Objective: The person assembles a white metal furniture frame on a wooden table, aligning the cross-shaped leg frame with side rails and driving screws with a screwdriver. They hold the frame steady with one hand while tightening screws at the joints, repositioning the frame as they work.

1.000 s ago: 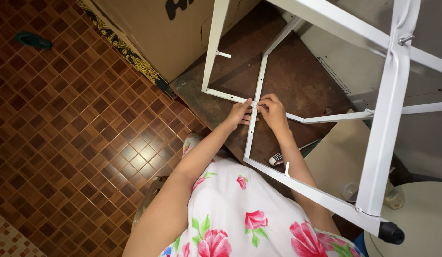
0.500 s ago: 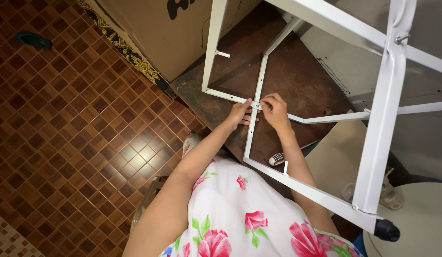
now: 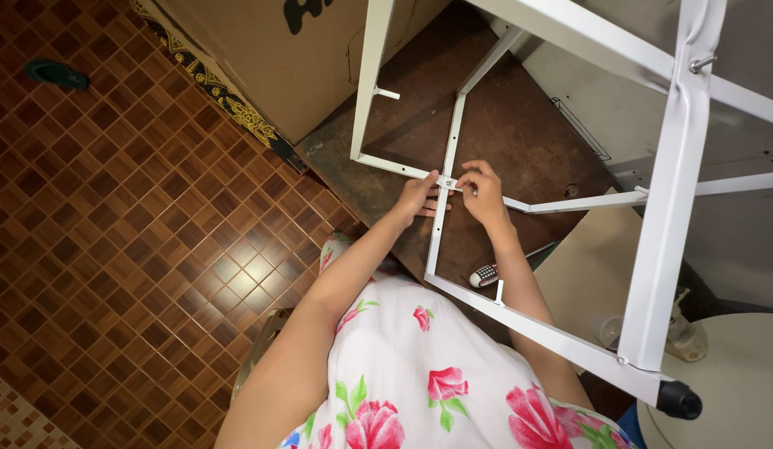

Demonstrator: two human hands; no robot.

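Two hands are in view: the left hand (image 3: 417, 197) and the right hand (image 3: 484, 193), both at one crossing of thin bars on one white metal frame (image 3: 659, 249). That frame shows one black rubber foot (image 3: 680, 401) and one bolt (image 3: 701, 62) near its top. One large cardboard box (image 3: 270, 62) stands on the floor, with one patterned strip (image 3: 212, 83) along its edge. One screwdriver (image 3: 488, 273) with a striped handle lies on one dark brown board (image 3: 519, 125). One green slipper (image 3: 56, 74) lies on the tiled floor (image 3: 112, 216). One round pale table (image 3: 735, 391) shows at the corner.
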